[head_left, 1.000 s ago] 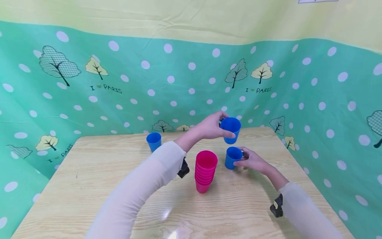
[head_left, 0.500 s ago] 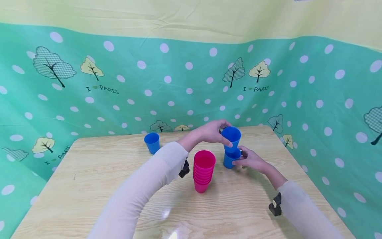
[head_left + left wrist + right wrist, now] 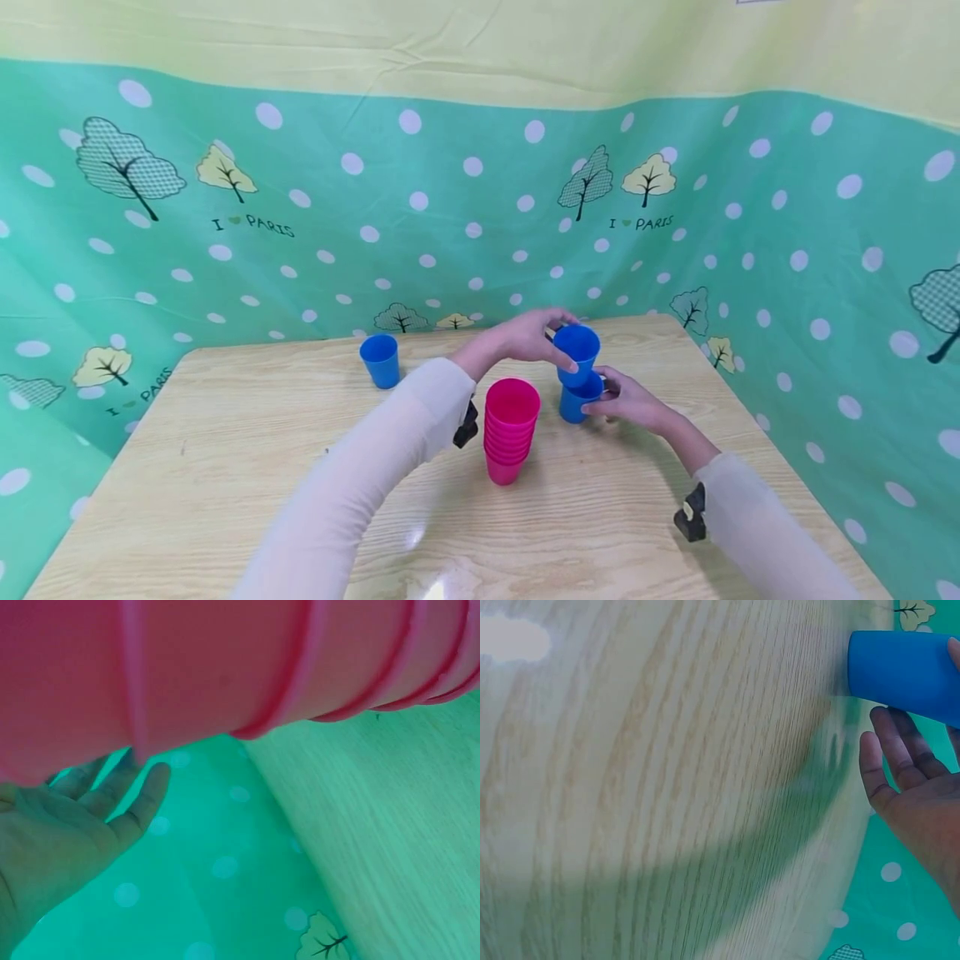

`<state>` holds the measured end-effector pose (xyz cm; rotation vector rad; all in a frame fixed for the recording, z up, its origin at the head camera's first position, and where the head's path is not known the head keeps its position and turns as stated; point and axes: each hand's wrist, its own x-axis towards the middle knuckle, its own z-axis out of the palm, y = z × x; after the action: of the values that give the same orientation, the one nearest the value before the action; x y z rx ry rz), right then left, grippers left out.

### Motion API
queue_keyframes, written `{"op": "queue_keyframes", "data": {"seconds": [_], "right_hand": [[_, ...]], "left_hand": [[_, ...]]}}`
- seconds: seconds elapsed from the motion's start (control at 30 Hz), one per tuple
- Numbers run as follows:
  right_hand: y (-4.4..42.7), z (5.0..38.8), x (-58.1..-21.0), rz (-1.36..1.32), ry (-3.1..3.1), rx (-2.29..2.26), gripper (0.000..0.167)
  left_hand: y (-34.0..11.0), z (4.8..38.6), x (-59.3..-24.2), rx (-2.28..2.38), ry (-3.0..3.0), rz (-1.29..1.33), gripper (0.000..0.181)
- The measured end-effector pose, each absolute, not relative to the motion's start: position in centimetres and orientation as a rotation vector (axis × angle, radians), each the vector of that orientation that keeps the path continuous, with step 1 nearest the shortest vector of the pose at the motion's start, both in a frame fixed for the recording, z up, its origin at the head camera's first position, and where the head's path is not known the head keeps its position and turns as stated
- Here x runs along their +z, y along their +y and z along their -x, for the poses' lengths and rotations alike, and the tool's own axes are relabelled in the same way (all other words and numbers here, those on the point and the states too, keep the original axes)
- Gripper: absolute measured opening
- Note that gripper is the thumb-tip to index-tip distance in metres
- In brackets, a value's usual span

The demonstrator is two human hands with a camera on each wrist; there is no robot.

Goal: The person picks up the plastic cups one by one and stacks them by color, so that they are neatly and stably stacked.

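My left hand (image 3: pixel 529 337) grips an upper blue cup (image 3: pixel 576 350), its bottom end down inside the mouth of a lower blue cup (image 3: pixel 576 403). My right hand (image 3: pixel 633 403) holds that lower cup from the right, thumb in front, as it stands on the table. The right wrist view shows the lower cup (image 3: pixel 904 671) with fingers beside it. Nearer to me stands a tall nested stack of pink cups (image 3: pixel 510 429), close by my left wrist. In the left wrist view this stack (image 3: pixel 210 667) covers much of the picture and hides what the left hand (image 3: pixel 67 825) holds.
A single blue cup (image 3: pixel 381 362) stands upright at the back left of the wooden table (image 3: pixel 225 467). A green dotted cloth (image 3: pixel 420 208) hangs behind the table and along its right side. Black camera mounts sit on both wrists.
My left hand has lowered the upper blue cup into the lower one, which my right hand keeps in place. The head view has shifted slightly.
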<state>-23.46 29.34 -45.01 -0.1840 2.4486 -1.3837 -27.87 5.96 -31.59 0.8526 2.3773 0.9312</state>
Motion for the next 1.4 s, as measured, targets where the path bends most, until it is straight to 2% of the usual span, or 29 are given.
{"op": "queue_keyframes", "data": {"seconds": [0.57,1.2,1.4], "right_hand": [[29.3,23.3,-44.6,0.214,2.441,-1.386,0.081],[29.3,23.5,-44.9,0.217,2.446,-1.375,0.082],[29.1,23.3,-44.8,0.202,2.446,-1.396,0.073]], "left_hand": [[7.0,28.2,-33.7,0.963,2.288,-0.875,0.074],[7.2,29.1,-35.4,0.958,2.281,-0.930,0.073],[7.1,29.2,-36.0,0.949,2.266,-0.942,0.068]]}}
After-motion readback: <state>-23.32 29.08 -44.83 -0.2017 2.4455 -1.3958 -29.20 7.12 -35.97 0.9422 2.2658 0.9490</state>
